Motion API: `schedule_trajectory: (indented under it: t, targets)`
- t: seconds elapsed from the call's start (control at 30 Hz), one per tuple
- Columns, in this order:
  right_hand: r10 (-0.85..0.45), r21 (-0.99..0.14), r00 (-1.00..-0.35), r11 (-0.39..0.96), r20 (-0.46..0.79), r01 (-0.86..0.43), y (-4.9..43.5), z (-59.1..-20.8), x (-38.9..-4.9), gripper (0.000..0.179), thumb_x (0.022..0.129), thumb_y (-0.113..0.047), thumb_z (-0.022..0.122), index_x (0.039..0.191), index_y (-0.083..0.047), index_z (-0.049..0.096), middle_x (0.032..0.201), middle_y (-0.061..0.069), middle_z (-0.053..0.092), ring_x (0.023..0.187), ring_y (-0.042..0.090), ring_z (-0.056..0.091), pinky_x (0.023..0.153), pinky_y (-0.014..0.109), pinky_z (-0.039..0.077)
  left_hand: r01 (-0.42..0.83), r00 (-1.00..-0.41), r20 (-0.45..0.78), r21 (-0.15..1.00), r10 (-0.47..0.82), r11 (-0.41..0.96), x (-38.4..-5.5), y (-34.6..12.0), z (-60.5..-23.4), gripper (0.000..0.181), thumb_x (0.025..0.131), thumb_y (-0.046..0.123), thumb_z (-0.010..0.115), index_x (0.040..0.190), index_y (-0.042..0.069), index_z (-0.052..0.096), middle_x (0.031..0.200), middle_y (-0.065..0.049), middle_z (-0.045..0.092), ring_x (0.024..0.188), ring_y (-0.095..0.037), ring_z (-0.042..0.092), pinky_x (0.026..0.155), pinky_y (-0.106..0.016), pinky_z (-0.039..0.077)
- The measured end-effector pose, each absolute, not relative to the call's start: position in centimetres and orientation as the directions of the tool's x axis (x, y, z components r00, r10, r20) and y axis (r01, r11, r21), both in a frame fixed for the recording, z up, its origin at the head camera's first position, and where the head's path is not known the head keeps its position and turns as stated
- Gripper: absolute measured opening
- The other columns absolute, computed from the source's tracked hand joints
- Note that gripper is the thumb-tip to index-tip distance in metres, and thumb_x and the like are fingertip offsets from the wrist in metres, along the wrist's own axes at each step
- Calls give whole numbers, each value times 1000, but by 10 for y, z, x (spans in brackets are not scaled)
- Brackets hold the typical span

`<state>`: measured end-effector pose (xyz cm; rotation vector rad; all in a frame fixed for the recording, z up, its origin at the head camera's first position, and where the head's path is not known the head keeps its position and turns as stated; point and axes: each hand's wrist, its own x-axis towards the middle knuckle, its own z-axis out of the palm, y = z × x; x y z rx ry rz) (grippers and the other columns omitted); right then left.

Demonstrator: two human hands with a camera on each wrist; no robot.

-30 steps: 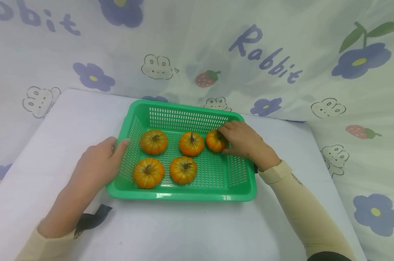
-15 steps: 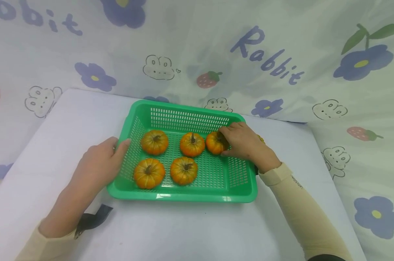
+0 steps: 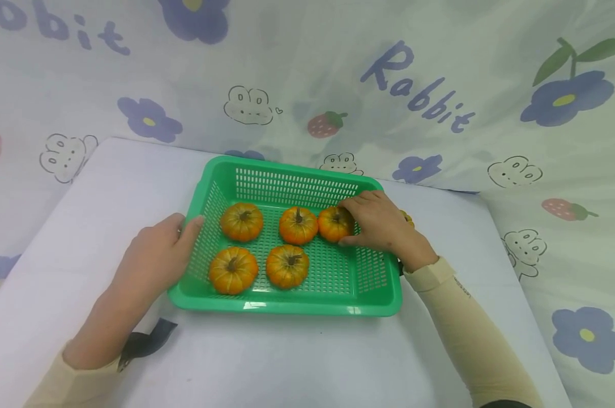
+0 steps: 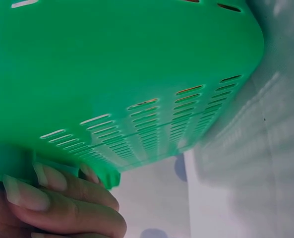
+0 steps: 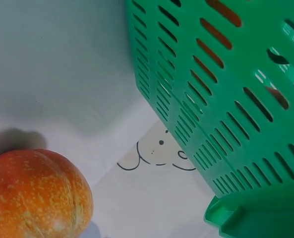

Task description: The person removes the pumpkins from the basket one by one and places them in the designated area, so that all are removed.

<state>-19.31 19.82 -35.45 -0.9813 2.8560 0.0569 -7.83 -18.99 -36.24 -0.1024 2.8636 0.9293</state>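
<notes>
A green slotted plastic basket [image 3: 287, 307] rests on the white table. My left hand [image 3: 152, 252] grips its left rim, thumb on top; in the left wrist view the curled fingers [image 4: 72, 210] show under the rim. Inside, at the back right, my right hand [image 3: 375, 221] holds a small orange pumpkin [image 3: 332, 224], fingers over its far side and thumb at the near side. This pumpkin sits right beside another pumpkin [image 3: 298, 225]. Three more lie to the left: one at the back [image 3: 242, 222], two in front, a pumpkin [image 3: 233, 271] and a pumpkin [image 3: 287, 266].
Outside the basket's right wall, another orange pumpkin [image 5: 37, 196] stands on the table, mostly hidden behind my right hand in the head view. A white curtain [image 3: 287, 68] printed with rabbits and flowers hangs behind the table [image 3: 307, 368].
The pumpkin under my right hand has shifted slightly left, up against its neighbour, and the hand has moved with it. My left hand stays on the rim.
</notes>
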Motion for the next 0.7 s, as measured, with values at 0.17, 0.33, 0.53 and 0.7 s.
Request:
schedule_trajectory:
  t: [0.17, 0.33, 0.53, 0.7]
  targets:
    - [-607, 0, -786, 791, -117, -612, 199, -356, -193, 77, 82, -53, 86, 140, -9, 62, 136, 8, 66, 130, 32, 51, 117, 50, 30, -106, -988, -150, 582, -22, 806, -79, -190, -364, 56, 112, 54, 28, 93, 6, 48, 69, -9, 44, 61, -26, 48, 53, -37, 38]
    - [-604, 1, -787, 793, -125, -609, 199, -356, -193, 77, 82, -54, 86, 141, -8, 62, 137, 8, 66, 131, 33, 50, 118, 51, 29, -107, -989, -149, 583, -24, 805, -79, -190, -363, 55, 112, 54, 29, 92, 6, 48, 69, -9, 44, 61, -26, 48, 53, -37, 38]
    - [-600, -2, -791, 797, -122, -604, 199, -355, -192, 77, 83, -55, 84, 141, -9, 62, 137, 8, 66, 131, 33, 50, 118, 51, 29, -110, -988, -151, 584, -25, 804, -79, -191, -363, 55, 112, 54, 29, 92, 6, 47, 69, -9, 43, 61, -27, 47, 54, -38, 37]
    - [-604, -22, -791, 796, -99, -605, 199, -354, -191, 76, 84, -57, 82, 140, -9, 63, 137, 8, 66, 131, 33, 50, 119, 51, 28, -111, -988, -150, 584, -28, 804, -79, -191, -364, 55, 112, 54, 29, 91, 6, 47, 69, -9, 43, 61, -27, 47, 54, -38, 37]
